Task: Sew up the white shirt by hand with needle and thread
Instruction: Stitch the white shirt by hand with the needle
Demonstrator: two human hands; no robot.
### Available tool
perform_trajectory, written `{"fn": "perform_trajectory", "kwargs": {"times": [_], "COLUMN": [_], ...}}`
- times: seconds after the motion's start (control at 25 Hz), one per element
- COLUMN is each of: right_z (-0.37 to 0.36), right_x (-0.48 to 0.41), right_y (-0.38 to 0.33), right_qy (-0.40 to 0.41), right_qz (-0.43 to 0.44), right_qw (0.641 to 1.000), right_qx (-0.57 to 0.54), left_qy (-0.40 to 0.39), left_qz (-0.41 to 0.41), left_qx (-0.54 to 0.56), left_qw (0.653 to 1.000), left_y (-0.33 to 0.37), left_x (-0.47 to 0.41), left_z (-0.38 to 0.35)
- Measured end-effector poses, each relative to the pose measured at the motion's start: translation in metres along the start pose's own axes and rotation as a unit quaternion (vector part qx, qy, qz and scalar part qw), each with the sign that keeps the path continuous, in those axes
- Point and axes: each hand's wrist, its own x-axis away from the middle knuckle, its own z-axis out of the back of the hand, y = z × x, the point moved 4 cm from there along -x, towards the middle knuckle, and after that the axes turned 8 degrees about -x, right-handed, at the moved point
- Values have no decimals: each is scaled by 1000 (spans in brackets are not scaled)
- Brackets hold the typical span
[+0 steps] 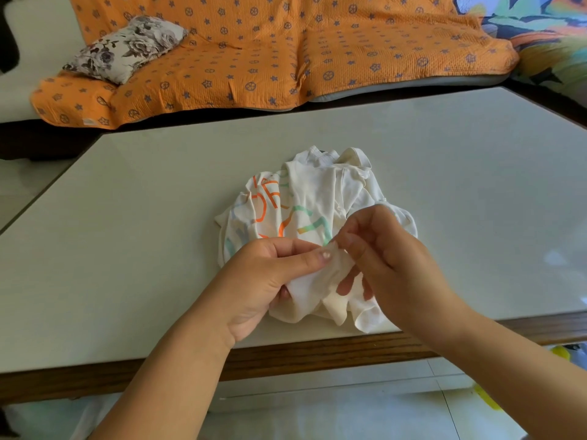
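Both hands, left hand (266, 277) and right hand (384, 252), pinch the white shirt (311, 198).

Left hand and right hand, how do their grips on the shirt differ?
The left hand pins a fold of the shirt under its thumb; the right hand pinches it with its fingertips. The left hand shows its palm side, the right hand its back. Both hold the same fold.

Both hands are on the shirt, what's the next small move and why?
Probably draw the right hand away to pull a stitch through while the left hand holds the fold. Both pinch one fold of the shirt; needle and thread are too small to see.
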Motion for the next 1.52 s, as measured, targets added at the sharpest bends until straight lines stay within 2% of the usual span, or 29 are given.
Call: {"fn": "perform_trajectory", "kwargs": {"times": [0.08, 0.16, 0.28, 0.36, 0.4, 0.44, 0.56, 0.72, 0.8, 0.88, 1.08, 1.2, 1.28, 1.4, 1.48, 1.52], "right_z": [2, 7, 17, 29, 35, 42, 65, 86, 95, 105, 123, 115, 97, 53, 21, 12], "right_x": [-4, -10, -20, -29, -34, -38, -45, -46, -45, -44, -44, -45, -43, -26, -8, -3], "right_y": [-3, -5, 1, 12, 17, 23, 34, 31, 30, 28, 29, 31, 22, 1, -11, -12], "right_qy": [9, 6, 43, 99, 125, 152, 233, 289, 312, 335, 369, 331, 265, 76, -55, -79], "right_qz": [-15, -73, -187, -211, -203, -189, -135, -70, -43, -27, -33, -56, -86, -145, -173, -175], "right_qw": [999, 980, 879, 831, 825, 835, 902, 943, 946, 940, 929, 941, 960, 983, 979, 978], "right_qx": [-47, -184, -436, -506, -513, -494, -337, -152, -80, -53, 28, 39, -15, -78, -92, -88], "left_qy": [4, 18, 23, 29, 35, 39, 52, 55, 54, 63, 97, 109, 112, 103, 95, 91], "left_qz": [-6, -10, -16, -24, -29, -34, -43, -49, -48, -49, -48, -53, -62, -97, -121, -126], "left_qx": [0, 2, 2, -15, -25, -33, -60, -115, -139, -156, -182, -195, -198, -200, -202, -204], "left_qw": [1000, 1000, 1000, 999, 999, 998, 996, 991, 988, 985, 977, 973, 972, 970, 967, 967], "left_y": [-1, -2, -3, -2, -2, -1, 0, -1, -1, 0, 3, 3, 3, 8, 11, 12], "left_x": [0, -1, -2, -2, -2, -1, -2, -3, -2, -2, -1, -1, -1, 0, 1, 2], "left_z": [0, 1, 2, 3, 3, 4, 5, 7, 10, 15, 22, 23, 21, 13, 7, 6]}}
